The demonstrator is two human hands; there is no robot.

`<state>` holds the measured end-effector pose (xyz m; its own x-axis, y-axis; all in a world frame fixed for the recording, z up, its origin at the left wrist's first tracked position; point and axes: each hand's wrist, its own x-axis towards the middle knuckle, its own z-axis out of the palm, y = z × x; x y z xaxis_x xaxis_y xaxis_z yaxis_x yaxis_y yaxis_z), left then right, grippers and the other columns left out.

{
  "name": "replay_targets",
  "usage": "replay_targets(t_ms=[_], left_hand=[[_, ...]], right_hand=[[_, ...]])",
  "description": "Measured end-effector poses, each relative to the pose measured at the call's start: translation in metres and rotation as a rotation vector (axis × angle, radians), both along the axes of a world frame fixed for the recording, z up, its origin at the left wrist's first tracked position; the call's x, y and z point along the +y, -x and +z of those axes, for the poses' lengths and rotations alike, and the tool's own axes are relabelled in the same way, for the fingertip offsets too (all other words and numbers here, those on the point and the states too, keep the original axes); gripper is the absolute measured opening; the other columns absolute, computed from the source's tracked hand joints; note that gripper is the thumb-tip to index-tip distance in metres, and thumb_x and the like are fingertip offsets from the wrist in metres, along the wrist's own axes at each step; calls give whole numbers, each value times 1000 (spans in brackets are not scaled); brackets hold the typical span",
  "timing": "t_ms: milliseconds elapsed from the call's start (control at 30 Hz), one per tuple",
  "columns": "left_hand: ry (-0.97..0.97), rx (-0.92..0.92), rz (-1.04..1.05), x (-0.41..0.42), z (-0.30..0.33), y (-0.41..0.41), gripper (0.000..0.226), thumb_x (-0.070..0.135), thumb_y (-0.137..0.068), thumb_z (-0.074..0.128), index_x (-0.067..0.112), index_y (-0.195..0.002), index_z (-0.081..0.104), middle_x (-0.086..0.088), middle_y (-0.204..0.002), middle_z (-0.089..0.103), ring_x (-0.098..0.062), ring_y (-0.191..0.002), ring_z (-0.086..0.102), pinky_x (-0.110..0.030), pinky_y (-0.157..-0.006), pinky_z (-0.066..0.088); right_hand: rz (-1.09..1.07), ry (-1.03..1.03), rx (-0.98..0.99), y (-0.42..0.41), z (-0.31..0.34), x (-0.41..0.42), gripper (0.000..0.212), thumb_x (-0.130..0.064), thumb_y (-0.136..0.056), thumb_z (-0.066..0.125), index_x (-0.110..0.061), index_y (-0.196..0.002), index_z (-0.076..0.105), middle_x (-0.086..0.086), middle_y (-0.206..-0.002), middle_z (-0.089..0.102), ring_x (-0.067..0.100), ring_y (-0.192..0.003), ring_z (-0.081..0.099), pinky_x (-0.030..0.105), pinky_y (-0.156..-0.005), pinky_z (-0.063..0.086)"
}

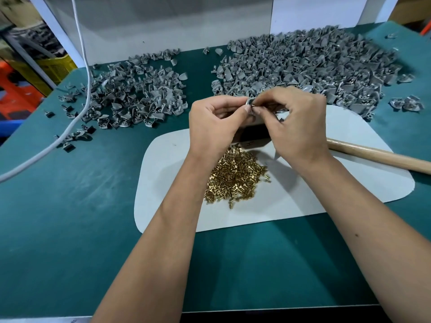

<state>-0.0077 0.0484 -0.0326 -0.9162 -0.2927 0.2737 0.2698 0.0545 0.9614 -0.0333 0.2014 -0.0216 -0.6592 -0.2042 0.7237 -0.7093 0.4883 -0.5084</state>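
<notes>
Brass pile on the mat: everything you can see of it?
The brass pile is a loose heap of many small shiny gold-coloured metal pieces, short cylinders, some showing a wider head, lying at all angles. It rests near the middle of the pale mat, a few strays at its near edge. The left hand and right hand pinch a gray part beyond it, not touching it; the left wrist hides its far-left edge.
</notes>
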Motion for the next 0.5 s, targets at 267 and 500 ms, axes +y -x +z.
replay_targets(t_ms=[267,500], left_hand=[[-99,-23,-95,-2,2,0,16,1,-93,70,-9,-105,74,-21,-96,76,-30,-88,75,-40,-85,63],[-90,-3,-157,-6,1,-1,39,-8,-80,79,-3,-119,71,-20,-103,76,-26,-95,72,-51,-98,57]], right_hand=[[-27,-50,24,2,1,0,11,-11,-93,69,-4,-99,76,8,-96,72,20,-92,63,24,-85,49],[3,33,-104,1,1,-1,13,-15,-93,68,-6,-99,76,-2,-95,72,10,-88,64,20,-85,50]])
